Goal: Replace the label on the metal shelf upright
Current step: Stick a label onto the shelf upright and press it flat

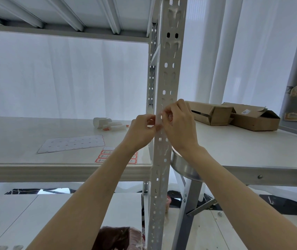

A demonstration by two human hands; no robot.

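Left hand (pixel 142 131), right hand (pixel 179 127): 2 pinches on pale label (pixel 159 120) at upright (pixel 168 73), above shelf (pixel 26 134). Risk: uneven pull tears or creases label; it may stick crooked over holes.

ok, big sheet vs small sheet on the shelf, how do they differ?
The big sheet is nearly blank: rows of tiny red marks inside a thin red outline. The small sheet holds red-bordered labels with handwriting such as 4-2. The big sheet shows whole; the small sheet is partly hidden by the left arm. The small sheet lies nearer the upright than the big sheet. Both lie flat on the shelf.
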